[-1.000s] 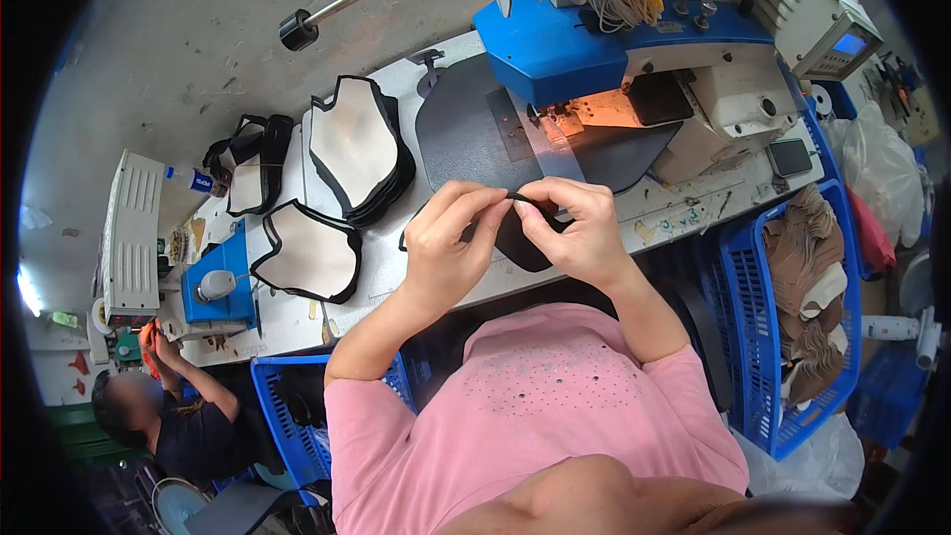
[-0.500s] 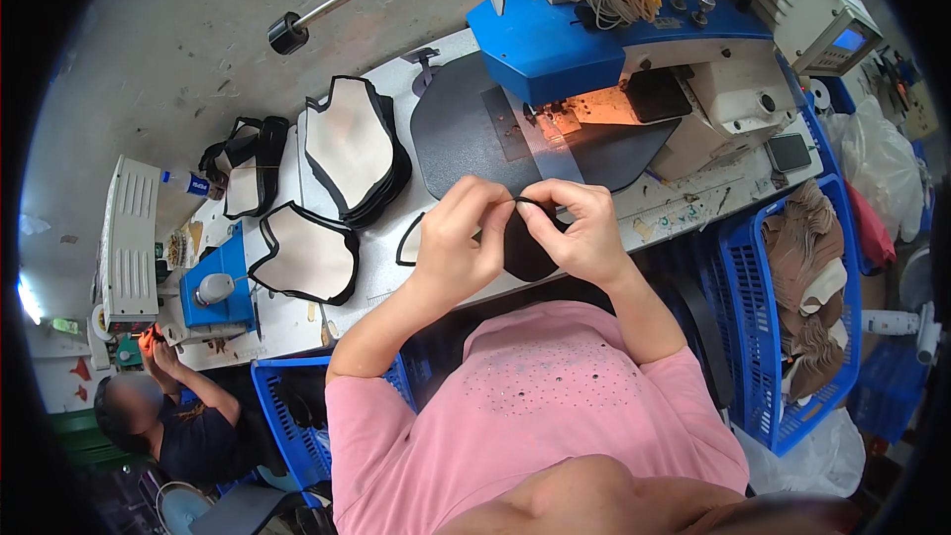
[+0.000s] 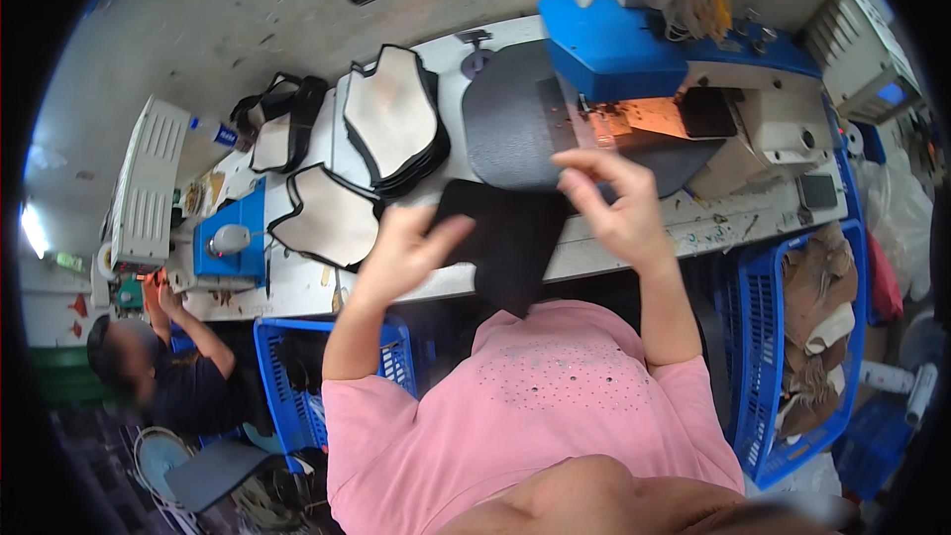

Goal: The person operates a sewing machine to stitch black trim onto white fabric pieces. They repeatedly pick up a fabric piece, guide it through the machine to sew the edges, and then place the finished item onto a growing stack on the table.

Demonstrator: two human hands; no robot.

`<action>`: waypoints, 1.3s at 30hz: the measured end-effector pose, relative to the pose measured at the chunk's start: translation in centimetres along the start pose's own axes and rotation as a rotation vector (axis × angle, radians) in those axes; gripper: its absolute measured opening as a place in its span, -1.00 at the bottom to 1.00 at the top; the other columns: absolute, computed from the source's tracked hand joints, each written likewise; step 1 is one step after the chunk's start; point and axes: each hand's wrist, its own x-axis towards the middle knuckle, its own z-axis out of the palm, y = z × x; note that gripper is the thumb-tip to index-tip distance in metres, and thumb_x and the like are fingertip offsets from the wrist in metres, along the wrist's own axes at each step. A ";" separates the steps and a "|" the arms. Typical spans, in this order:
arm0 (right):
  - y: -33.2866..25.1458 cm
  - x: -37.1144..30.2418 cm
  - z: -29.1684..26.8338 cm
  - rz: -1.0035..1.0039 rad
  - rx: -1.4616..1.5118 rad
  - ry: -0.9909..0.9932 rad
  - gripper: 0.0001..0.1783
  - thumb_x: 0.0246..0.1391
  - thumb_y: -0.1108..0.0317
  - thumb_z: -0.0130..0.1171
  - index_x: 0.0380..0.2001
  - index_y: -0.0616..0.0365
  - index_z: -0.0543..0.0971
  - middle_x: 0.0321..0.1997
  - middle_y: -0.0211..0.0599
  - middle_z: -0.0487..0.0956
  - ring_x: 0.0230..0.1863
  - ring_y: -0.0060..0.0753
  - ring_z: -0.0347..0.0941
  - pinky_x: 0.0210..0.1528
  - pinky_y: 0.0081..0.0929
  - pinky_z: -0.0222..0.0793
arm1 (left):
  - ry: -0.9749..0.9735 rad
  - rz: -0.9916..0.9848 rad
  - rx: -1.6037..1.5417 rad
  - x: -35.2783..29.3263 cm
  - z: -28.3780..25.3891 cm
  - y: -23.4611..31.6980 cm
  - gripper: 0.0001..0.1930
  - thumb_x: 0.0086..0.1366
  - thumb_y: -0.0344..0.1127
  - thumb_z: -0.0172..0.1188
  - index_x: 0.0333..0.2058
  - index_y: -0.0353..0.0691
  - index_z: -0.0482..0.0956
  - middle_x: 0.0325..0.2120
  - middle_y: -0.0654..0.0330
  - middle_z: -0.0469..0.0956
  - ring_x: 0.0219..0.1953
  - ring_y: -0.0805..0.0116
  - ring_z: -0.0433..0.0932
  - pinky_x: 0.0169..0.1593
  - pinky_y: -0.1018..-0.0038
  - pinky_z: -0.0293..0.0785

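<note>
A black fabric piece [image 3: 510, 243] hangs over the front edge of the table, its lower tip by my pink shirt. My left hand [image 3: 401, 258] grips its left side, the thumb on top and the other fingers mostly hidden. On the far side of the piece, my right hand [image 3: 624, 213] is raised with fingers loosely curled and the thumb a little apart from the forefinger; nothing shows between them. Left of my left hand lies a single white panel with black edging [image 3: 330, 218]. Behind it is a stack of similar panels [image 3: 393, 109].
A blue sewing machine [image 3: 614, 50] with a lit needle area stands behind my right hand, over a dark grey plate [image 3: 510, 129]. Blue baskets stand at right [image 3: 748, 367] and left [image 3: 282, 391]. At far left, a co-worker [image 3: 193, 367] handles something at another machine.
The pinch of both hands at the black piece's top edge has parted. My right hand has come away to the right; the piece now spreads wider, held at its left. The view has shifted.
</note>
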 end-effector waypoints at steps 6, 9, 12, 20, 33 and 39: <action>1.7 1.1 -1.9 0.076 -0.148 0.047 -0.85 -0.05 0.49 0.11 -0.34 0.25 0.56 -0.47 -0.30 0.57 -0.48 -0.58 0.45 -0.35 -0.64 0.34 | 0.930 0.348 0.536 -5.1 -10.8 -3.0 -0.83 0.12 -0.60 0.10 -0.28 -0.41 0.56 -0.27 -0.05 0.56 -0.24 0.23 0.57 -0.10 0.47 0.42; 2.2 0.9 -1.5 0.083 -0.159 0.028 -0.85 -0.05 0.50 0.10 -0.35 0.26 0.56 -0.48 -0.29 0.57 -0.47 -0.57 0.46 -0.35 -0.64 0.34 | 0.717 0.432 0.537 -6.3 -12.0 -6.9 -0.71 0.00 -0.68 0.08 -0.26 -0.33 0.58 -0.19 -0.06 0.52 -0.12 0.15 0.52 -0.01 0.39 0.38; 2.2 1.0 -1.5 0.097 -0.150 0.005 -0.85 -0.05 0.51 0.09 -0.36 0.27 0.56 -0.48 -0.28 0.56 -0.47 -0.56 0.46 -0.35 -0.64 0.35 | 0.549 0.125 0.355 -8.9 -10.4 -15.6 -0.46 -0.15 -0.79 -0.18 -0.21 -0.24 0.58 -0.07 0.02 0.46 0.07 0.19 0.37 0.17 0.39 0.16; 2.2 0.8 -2.2 0.119 -0.177 -0.014 -0.86 -0.06 0.51 0.09 -0.37 0.28 0.57 -0.46 -0.26 0.57 -0.46 -0.53 0.47 -0.35 -0.62 0.35 | 0.299 -0.324 0.429 -9.6 -7.8 -19.8 -0.45 -0.18 -0.71 -0.26 -0.26 -0.19 0.59 -0.04 0.09 0.44 0.17 0.19 0.24 0.25 0.15 -0.17; 2.3 0.7 -2.1 0.112 -0.141 -0.026 -0.86 -0.06 0.50 0.10 -0.38 0.26 0.56 -0.43 -0.25 0.57 -0.42 -0.49 0.47 -0.30 -0.59 0.34 | 0.365 0.145 0.637 6.2 -1.1 -14.7 -0.82 0.00 -0.33 0.25 -0.40 -0.25 0.58 -0.24 0.15 0.51 -0.08 0.18 0.39 -0.02 0.38 0.32; 2.4 0.6 -2.0 0.091 -0.163 -0.019 -0.86 -0.05 0.49 0.10 -0.37 0.24 0.57 -0.41 -0.24 0.58 -0.40 -0.45 0.48 -0.30 -0.57 0.34 | 0.312 0.065 0.486 6.7 -1.5 -16.6 -0.85 0.02 -0.30 0.24 -0.43 -0.21 0.62 -0.23 0.19 0.53 -0.08 0.20 0.39 -0.01 0.38 0.30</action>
